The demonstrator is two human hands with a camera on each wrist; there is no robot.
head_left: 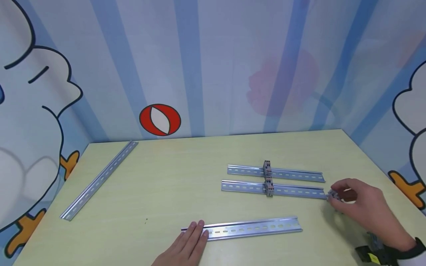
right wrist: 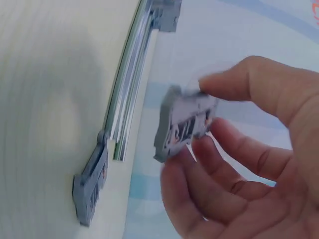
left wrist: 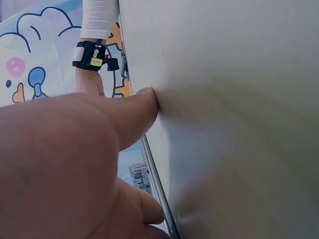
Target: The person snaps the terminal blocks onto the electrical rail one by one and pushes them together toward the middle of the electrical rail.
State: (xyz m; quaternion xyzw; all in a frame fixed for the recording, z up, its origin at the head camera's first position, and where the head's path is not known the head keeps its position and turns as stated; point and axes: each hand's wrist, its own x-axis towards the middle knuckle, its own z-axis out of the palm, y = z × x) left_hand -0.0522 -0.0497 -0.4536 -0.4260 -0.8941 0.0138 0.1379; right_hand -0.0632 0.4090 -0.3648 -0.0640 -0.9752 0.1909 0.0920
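Observation:
My right hand (head_left: 364,207) pinches a small grey terminal block (right wrist: 187,122) between thumb and fingers, near the right end of the middle DIN rail (head_left: 246,187). In the right wrist view, the block is held up off the table, showing its open side with metal parts inside. My left hand (head_left: 186,245) rests with straight fingers over the left end of the nearest slotted metal DIN rail (head_left: 256,228), hiding that end. Terminal blocks sit on the two rails behind: one block (head_left: 269,187) on the middle rail, another (head_left: 267,168) on the far rail (head_left: 296,174).
Another grey terminal block (right wrist: 91,184) lies on the pale table (head_left: 159,184), beside a rail's end in the right wrist view. A longer DIN rail (head_left: 100,181) lies slanted at the left. Printed cloth walls (head_left: 213,66) stand around the table's back and sides.

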